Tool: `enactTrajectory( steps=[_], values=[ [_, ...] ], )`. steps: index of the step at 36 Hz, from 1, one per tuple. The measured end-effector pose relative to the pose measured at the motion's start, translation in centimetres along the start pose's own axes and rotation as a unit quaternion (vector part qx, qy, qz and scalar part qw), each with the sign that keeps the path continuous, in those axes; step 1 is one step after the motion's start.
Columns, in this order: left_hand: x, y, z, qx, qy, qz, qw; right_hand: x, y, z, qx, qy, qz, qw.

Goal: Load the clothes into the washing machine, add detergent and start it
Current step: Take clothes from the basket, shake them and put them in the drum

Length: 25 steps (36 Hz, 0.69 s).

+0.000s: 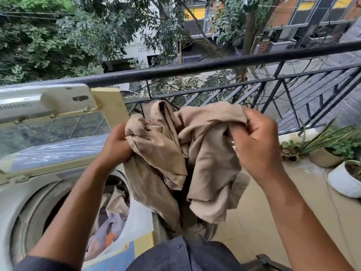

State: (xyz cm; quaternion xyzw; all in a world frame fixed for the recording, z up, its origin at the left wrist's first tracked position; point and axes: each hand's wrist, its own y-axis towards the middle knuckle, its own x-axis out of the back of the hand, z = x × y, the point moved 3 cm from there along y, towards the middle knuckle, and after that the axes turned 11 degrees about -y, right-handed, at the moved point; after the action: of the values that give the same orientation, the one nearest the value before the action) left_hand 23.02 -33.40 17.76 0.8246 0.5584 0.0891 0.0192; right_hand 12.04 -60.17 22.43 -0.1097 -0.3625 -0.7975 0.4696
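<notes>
Both hands grip beige garment beside washer.

Beige garment: soft, matt woven cloth, creased and faintly stained. Washing machine: smooth grey plastic body, dulled by dust; its raised lid has a yellowed plastic frame around a glossy transparent panel. Clothes in the drum: matt fabric. Railing: black painted metal, semi-gloss, dusty on top. White pot: ribbed, smooth, lightly glossy. Floor: matt beige tiles.
</notes>
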Motion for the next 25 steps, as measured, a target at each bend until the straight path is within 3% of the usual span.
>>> enactTrajectory(
  steps=[2, 3, 4, 5, 6, 7, 8, 10, 14, 21, 25],
  values=[
    [0.4, -0.1, 0.2, -0.002, 0.000, -0.004, 1.000, -2.3, -1.3, -2.2, -0.015, -0.095, 0.022, 0.995],
    [0.5, -0.2, 0.4, -0.001, 0.001, -0.006, 1.000, -3.8, -1.9, -3.9, -0.039, -0.168, 0.084, 0.981],
    [0.6, -0.2, 0.5, 0.000, 0.000, -0.005, 1.000, -5.4, -2.6, -5.6, -0.066, -0.255, 0.180, 0.948],
    [0.6, -0.3, 0.5, 0.002, 0.001, -0.002, 1.000, -6.4, -3.4, -6.9, -0.098, -0.337, 0.286, 0.892],
    [0.6, -0.4, 0.6, 0.002, -0.001, 0.000, 1.000, -6.7, -4.0, -7.7, -0.123, -0.388, 0.350, 0.844],
    [0.6, -0.5, 0.7, 0.002, 0.000, 0.004, 1.000, -6.5, -4.2, -7.9, -0.132, -0.406, 0.364, 0.828],
    [0.7, -0.5, 0.8, -0.001, 0.000, 0.007, 1.000, -6.0, -3.9, -8.0, -0.132, -0.412, 0.343, 0.834],
    [1.0, -0.6, 1.1, -0.003, 0.013, -0.001, 1.000, -4.6, -3.0, -7.1, -0.108, -0.389, 0.248, 0.881],
    [1.0, -0.6, 0.7, -0.026, 0.016, 0.013, 0.999, -2.6, -0.9, -5.4, -0.054, -0.216, 0.122, 0.967],
    [-1.5, -0.3, 0.2, -0.038, 0.026, 0.087, 0.995, -3.5, 0.3, -2.3, -0.030, 0.016, 0.177, 0.984],
    [-4.2, -0.3, -0.7, -0.009, 0.001, 0.154, 0.988, -5.7, 0.3, 0.5, -0.004, 0.044, 0.227, 0.973]
  ],
)
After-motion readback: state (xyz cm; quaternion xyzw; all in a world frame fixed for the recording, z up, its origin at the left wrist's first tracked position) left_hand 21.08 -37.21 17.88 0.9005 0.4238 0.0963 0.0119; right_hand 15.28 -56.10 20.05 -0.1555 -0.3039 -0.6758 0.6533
